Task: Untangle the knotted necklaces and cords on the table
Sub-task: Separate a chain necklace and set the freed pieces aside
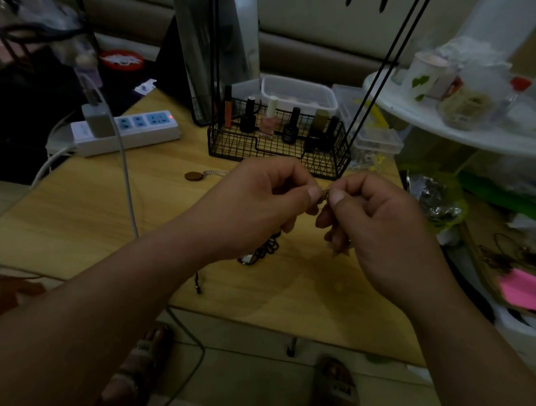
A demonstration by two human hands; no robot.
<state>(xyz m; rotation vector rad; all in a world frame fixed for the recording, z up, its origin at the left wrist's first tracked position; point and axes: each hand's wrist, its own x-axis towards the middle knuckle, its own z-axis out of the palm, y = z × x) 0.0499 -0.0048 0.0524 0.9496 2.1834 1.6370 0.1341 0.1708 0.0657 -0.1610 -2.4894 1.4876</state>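
Both grips, left hand (254, 200) and right hand (379, 217), pinched on small brownish knotted chain (325, 196) above light wooden desk (88, 215); black coiled cord (263, 248) at 6 o'clock beneath.

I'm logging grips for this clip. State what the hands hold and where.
Both hands, left hand and right hand, pinch a small knotted chain between thumb and fingertips, one on each side of the knot. Finer detail is too blurred.

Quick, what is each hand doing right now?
Left hand: closed, pinching a small knot of chain at the fingertips.
Right hand: closed, pinching the same knot from the other side.
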